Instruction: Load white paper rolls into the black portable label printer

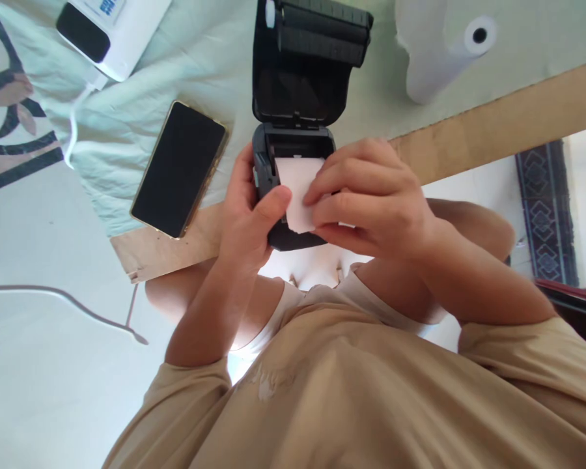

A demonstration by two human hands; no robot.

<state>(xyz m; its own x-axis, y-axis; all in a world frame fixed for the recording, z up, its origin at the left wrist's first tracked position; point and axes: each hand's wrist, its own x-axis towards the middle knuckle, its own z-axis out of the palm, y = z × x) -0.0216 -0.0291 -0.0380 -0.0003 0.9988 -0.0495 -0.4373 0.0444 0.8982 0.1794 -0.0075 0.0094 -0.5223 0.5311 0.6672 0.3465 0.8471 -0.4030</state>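
A small black receipt printer (295, 132) is held over the table's front edge, its lid (300, 88) swung up and away from me. My left hand (247, 212) wraps round the printer's left side, with the thumb over the compartment's edge, by the paper. White paper (295, 192) sticks up out of the open compartment, its near end uneven. My right hand (376, 195) has its fingers closed on the paper's right side. Those fingers hide the compartment's right part, and I cannot see how much paper sits inside.
A black-screened phone (180, 169) lies left on the pale green cloth (224, 65). Behind it is a white device (131, 29) with a dark display and plugged-in white cable (74, 124). A white paper roll (434, 68) lies back right. The table has a wooden edge (498, 127).
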